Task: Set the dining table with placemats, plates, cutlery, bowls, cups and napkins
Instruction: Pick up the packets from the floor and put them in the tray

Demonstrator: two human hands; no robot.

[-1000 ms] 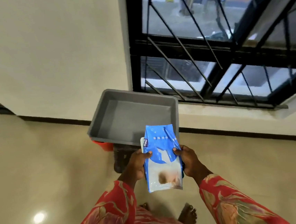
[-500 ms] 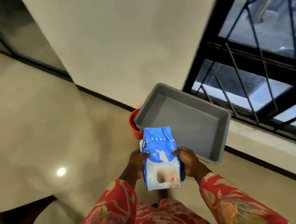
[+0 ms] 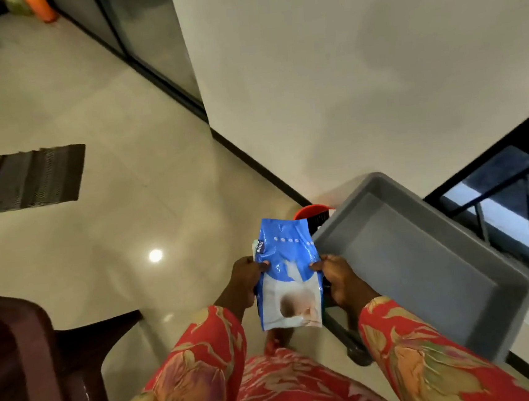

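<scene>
My left hand (image 3: 246,278) and right hand (image 3: 340,277) pinch blue wipes pack (image 3: 288,272) by opposite edges, thumbs on front, beside grey tray (image 3: 425,269).

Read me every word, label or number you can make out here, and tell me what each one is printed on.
"mee": white letters running sideways at the upper left edge of the blue and white packet, possibly only part of a longer brand name.
A row of small white marks across the packet's blue top: too small and blurred to read.
No readable text elsewhere: none on the grey tray, the dark floor mat or the wall.
</scene>
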